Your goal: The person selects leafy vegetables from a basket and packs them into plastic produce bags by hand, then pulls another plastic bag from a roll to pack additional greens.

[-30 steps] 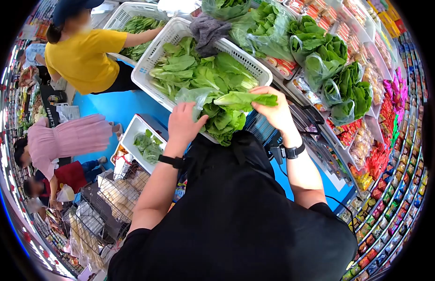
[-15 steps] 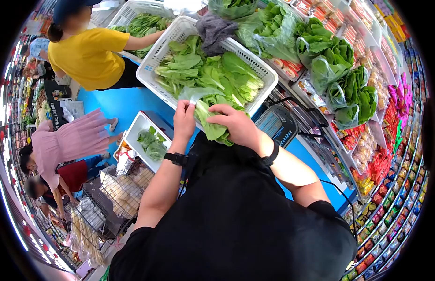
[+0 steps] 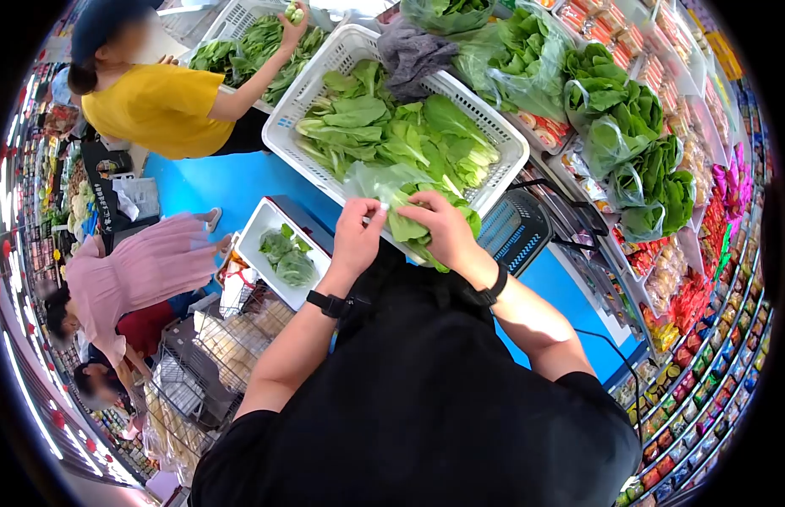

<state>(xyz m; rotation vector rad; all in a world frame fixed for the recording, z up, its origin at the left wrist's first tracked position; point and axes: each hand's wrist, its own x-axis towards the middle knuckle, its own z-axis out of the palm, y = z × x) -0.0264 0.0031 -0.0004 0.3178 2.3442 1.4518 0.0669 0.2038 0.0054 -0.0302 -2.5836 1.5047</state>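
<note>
My left hand [image 3: 358, 238] pinches the edge of a clear plastic bag [image 3: 377, 181] at the near side of a white crate. A bunch of leafy greens [image 3: 404, 226] is in my right hand [image 3: 447, 232], with the fingers curled over its leaves. The bag lies against the left side of this bunch; how much of the bunch is inside it I cannot tell. Beyond both hands, the white slotted crate [image 3: 516, 150] holds loose leafy greens [image 3: 358, 113]. A grey cloth [image 3: 416, 56] hangs over its far rim.
Bagged greens [image 3: 633, 127] line the shelf at right. A dark basket [image 3: 519, 224] stands by the crate. At left are a white bin [image 3: 255, 221] with greens and a wire cart [image 3: 215, 363]. A person in yellow [image 3: 151, 110] works at another crate; other people are at left.
The plastic bag has spread wider beside my left hand, and my hands sit slightly lower and further right in view. The person in yellow has raised a hand from the other crate, holding something pale green.
</note>
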